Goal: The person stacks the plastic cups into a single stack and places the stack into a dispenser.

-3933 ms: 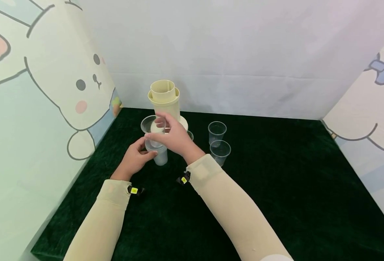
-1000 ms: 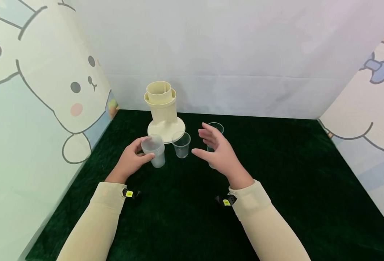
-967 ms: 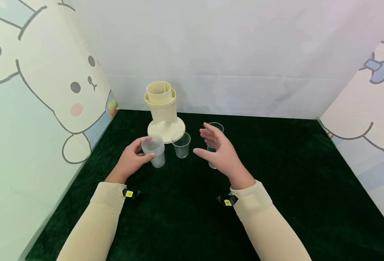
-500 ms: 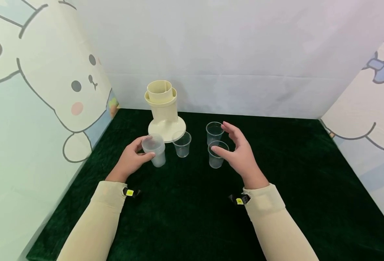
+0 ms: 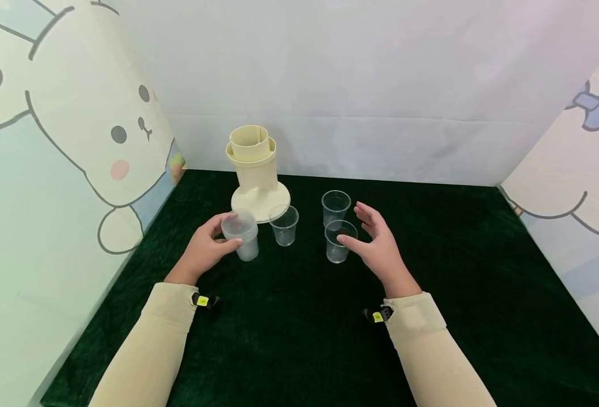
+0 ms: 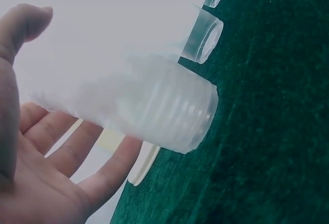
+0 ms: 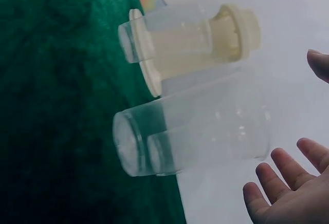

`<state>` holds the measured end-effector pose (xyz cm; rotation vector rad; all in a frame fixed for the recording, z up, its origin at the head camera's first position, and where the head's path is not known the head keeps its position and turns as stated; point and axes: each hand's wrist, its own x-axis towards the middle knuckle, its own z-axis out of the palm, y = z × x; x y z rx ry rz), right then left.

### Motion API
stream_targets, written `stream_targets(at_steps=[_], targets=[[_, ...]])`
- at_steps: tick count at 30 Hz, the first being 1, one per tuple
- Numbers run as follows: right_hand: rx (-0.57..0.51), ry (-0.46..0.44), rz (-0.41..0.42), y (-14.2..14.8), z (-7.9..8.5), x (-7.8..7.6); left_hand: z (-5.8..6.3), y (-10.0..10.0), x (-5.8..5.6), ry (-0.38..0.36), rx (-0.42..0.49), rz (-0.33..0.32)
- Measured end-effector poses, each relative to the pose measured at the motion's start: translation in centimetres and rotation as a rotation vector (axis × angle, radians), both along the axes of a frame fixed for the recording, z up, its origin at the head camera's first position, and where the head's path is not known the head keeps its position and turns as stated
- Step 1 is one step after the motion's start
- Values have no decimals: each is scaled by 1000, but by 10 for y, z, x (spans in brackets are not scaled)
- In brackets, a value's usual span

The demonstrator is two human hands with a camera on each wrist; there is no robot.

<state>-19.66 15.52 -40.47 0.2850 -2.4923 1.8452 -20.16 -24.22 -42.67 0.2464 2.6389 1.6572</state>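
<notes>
Beside the base of a cream holder, my left hand holds a stack of nested clear plastic cups. Thumb and fingers lie around its side. In the left wrist view the ridged lower end of the stack stands just over the green cloth. My right hand has its fingers spread, with nothing held. Its thumb overlaps the rim of the front right cup. Just behind that one stands another clear cup. A single cup stands right of the stack. All are upright.
A cream cylindrical holder with a wide round base stands at the back left. Dark green cloth covers the table. A white curtain hangs behind, and printed cartoon panels stand at both sides.
Earlier my right hand held a cup over the stack; now that hand is empty, over at the right beside the two cups. Left hand stays at the stack.
</notes>
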Motion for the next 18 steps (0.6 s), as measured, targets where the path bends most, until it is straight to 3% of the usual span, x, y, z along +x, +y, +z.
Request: stream_targets(at_steps=[9,18], targets=[[14,-82,8,-4,-18,-7,0,1,1,4,7,7],[13,-116,12,-7,-24,-10,0,2,2,3,17,10]])
